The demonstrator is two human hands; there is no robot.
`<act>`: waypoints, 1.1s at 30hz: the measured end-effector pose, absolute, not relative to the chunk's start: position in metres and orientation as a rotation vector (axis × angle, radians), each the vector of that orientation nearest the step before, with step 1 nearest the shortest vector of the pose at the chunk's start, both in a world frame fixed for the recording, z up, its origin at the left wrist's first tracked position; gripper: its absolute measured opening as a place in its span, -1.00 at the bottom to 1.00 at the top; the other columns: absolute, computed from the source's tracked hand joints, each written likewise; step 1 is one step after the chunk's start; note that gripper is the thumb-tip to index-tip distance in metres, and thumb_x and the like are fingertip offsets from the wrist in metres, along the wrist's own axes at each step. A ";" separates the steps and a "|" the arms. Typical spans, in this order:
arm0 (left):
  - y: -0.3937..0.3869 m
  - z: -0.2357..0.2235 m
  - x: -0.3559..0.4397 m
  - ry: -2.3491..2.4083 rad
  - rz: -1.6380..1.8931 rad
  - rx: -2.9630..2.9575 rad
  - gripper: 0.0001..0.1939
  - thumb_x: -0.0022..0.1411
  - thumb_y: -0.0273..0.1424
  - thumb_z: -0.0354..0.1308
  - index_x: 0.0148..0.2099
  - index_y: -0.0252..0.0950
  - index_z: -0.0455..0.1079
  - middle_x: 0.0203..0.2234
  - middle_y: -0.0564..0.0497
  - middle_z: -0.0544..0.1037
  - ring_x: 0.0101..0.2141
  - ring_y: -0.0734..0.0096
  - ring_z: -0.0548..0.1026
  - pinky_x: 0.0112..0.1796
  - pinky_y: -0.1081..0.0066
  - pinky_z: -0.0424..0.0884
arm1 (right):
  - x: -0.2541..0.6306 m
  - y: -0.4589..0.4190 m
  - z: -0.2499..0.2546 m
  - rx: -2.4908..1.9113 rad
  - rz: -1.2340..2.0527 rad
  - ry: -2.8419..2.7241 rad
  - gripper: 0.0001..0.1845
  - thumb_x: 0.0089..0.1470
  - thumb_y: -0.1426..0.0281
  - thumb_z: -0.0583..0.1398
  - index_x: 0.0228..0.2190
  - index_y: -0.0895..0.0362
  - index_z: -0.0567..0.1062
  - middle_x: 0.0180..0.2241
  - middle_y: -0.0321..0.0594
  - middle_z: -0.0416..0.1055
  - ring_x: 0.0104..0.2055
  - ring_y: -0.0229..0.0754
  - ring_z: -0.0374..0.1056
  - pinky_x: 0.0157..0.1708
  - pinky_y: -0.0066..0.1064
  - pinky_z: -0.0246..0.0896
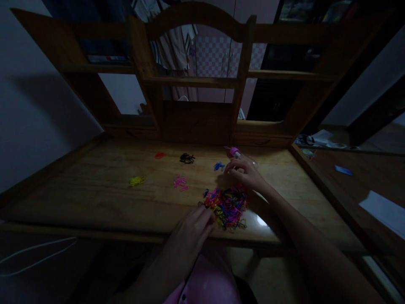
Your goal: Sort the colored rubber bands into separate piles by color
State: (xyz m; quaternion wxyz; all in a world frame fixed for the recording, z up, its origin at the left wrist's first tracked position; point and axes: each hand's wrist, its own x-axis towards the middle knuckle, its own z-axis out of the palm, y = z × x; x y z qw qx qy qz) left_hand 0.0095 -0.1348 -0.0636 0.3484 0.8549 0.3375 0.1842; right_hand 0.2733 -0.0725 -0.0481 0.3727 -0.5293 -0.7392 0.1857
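A mixed heap of small coloured loops that look like rubber bands (232, 207) lies near the desk's front edge. My left hand (196, 223) touches the heap's left side, its fingers curled together and their tips partly hidden. Beyond the heap, my right hand (245, 172) hovers with fingers bent in a pinch; anything between them is too small to make out. Just left of it is a little blue pile (219, 166). Other single-colour piles lie further left: black (187, 158), red (160, 155), pink (180, 182) and yellow (136, 181).
A clear container with a pink top (234, 152) lies behind my right hand. The wooden desk (104, 190) has a shelf unit (196, 122) along its back. To the right, a lower surface holds a white paper (384, 211) and a blue card (343, 170).
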 end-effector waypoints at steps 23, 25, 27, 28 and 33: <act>-0.107 -0.051 -0.006 0.947 0.481 2.401 -0.89 0.31 -0.47 0.00 -0.22 -0.21 0.34 -0.27 0.02 0.44 -0.19 0.30 0.40 -0.15 0.32 0.32 | 0.274 -0.073 -0.049 -1.351 0.460 -1.897 -0.78 0.07 0.49 0.09 -0.37 0.15 0.55 -0.34 -0.19 0.49 -0.26 -0.14 0.36 -0.25 -0.30 0.20; -0.108 -0.045 -0.004 0.887 0.457 2.397 -0.88 0.32 -0.48 -0.01 -0.20 -0.21 0.35 -0.24 0.01 0.43 -0.17 0.32 0.40 -0.14 0.33 0.32 | 0.274 -0.073 -0.049 -1.348 0.461 -1.900 -0.79 0.07 0.48 0.10 -0.38 0.15 0.55 -0.34 -0.18 0.49 -0.26 -0.14 0.36 -0.24 -0.30 0.21; -0.112 -0.041 0.000 0.783 0.430 2.405 -0.85 0.33 -0.48 -0.02 -0.15 -0.21 0.36 -0.21 0.00 0.42 -0.14 0.34 0.39 -0.12 0.35 0.32 | 0.273 -0.074 -0.048 -1.346 0.467 -1.902 -0.80 0.07 0.48 0.10 -0.38 0.15 0.55 -0.34 -0.18 0.48 -0.26 -0.13 0.35 -0.24 -0.29 0.21; -0.115 -0.041 0.002 0.731 0.418 2.425 -0.83 0.33 -0.49 -0.02 -0.12 -0.21 0.36 -0.19 -0.01 0.41 -0.13 0.34 0.38 -0.11 0.35 0.32 | 0.273 -0.074 -0.048 -1.346 0.470 -1.903 -0.80 0.07 0.48 0.10 -0.37 0.15 0.55 -0.34 -0.17 0.48 -0.26 -0.13 0.35 -0.24 -0.29 0.22; -0.118 -0.046 0.011 0.570 0.365 2.652 -0.80 0.29 -0.54 0.02 -0.08 -0.23 0.37 -0.16 -0.05 0.38 -0.12 0.27 0.33 -0.12 0.29 0.31 | 0.273 -0.073 -0.050 -1.325 0.465 -1.911 -0.78 0.08 0.48 0.09 -0.37 0.15 0.55 -0.35 -0.18 0.48 -0.27 -0.15 0.35 -0.23 -0.30 0.22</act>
